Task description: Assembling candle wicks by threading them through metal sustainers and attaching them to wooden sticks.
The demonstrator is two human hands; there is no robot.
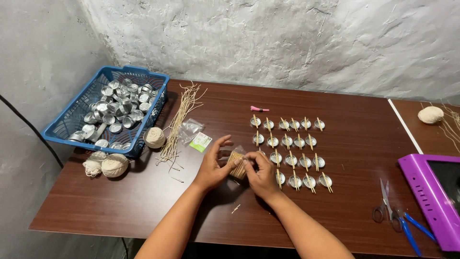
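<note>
Near table centre, just left of cup rows: stick bundle, long axis tilted slightly toward far left, held above the wood. Left hand cupped round its left side, fingers curled. Right hand pinching its right edge, fingertips together.

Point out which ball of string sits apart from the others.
The ball of string on the neighbouring table at far right; the other three balls cluster beside the blue basket.
</note>
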